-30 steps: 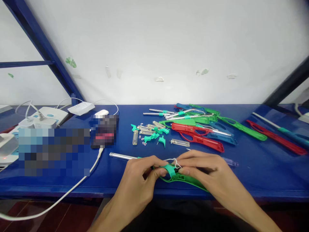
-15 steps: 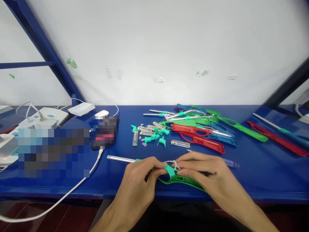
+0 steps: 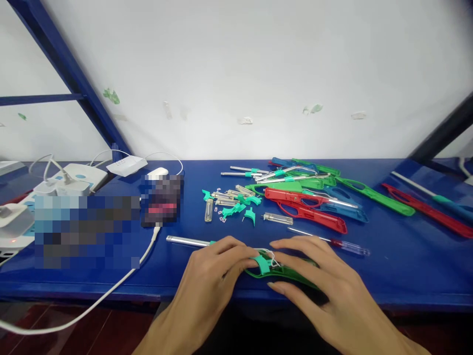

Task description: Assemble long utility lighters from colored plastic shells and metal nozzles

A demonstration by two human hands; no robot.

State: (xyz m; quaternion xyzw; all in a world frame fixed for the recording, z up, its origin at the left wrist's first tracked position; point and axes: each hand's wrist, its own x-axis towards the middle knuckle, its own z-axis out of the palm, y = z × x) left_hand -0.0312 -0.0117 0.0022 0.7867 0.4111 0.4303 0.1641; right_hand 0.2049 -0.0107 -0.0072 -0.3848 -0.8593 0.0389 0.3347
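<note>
On the blue table's front part lies a green lighter casing half [image 3: 254, 274], its hollow side up. My left hand [image 3: 210, 276] pinches the left end of a teal trigger [image 3: 263, 266] seated at the casing's finger loop. A silvery lighter tube [image 3: 188, 241] sticks out to the left from behind that hand. Thin white wire [image 3: 274, 259] loops over the casing beside the trigger. My right hand [image 3: 328, 278] hovers around the casing's right part, thumb and fingers spread apart. What lies under its fingers is partly hidden.
Behind the hands lie a screwdriver [image 3: 349, 246], clear fuel tanks [image 3: 278, 218], loose teal triggers [image 3: 250, 215] and red casing halves [image 3: 325, 221]. More casings and tubes are piled farther back. To the left, a phone [image 3: 162, 199] with a white cable [image 3: 121, 278] and a power strip [image 3: 86, 175].
My right hand has let go at the wire and trigger, and its fingers have spread. My left hand keeps its pinch. The screwdriver shows more fully.
</note>
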